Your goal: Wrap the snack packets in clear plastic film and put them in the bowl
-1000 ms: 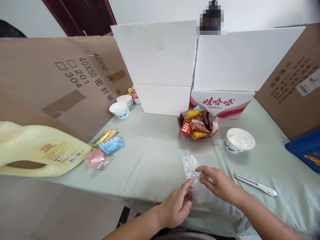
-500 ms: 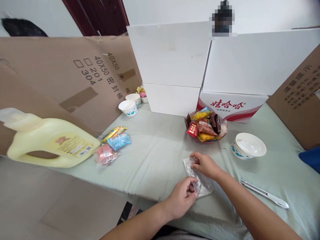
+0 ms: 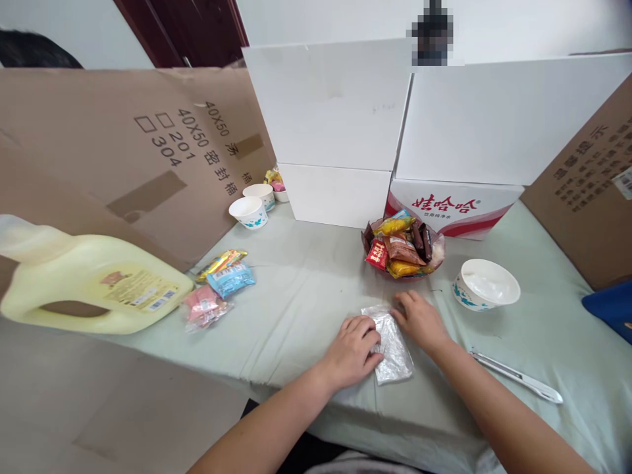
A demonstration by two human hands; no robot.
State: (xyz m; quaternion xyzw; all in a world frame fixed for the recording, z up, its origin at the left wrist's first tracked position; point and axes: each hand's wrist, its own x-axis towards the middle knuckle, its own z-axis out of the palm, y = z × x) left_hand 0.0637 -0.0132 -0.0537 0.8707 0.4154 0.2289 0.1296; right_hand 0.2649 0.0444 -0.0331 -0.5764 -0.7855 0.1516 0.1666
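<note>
We see the left hand lying flat on the left edge of a clear plastic bag, its fingers together and pressing down rather than gripping. The right hand rests palm down on the bag's upper right side, its fingers loosely spread and likewise pressing, not clamped on anything. The bag lies flat on the pale green cloth of the tabletop, close to the near edge, between our two hands.

Just beyond the right hand stands a dish of snacks in bright wrappers, and to its right a white paper bowl. A slim white knife lies near the right forearm. To the left we find a few snack packets and a yellow jug on its side, well apart from the bag. White boxes and brown cardboard stand at the back.
</note>
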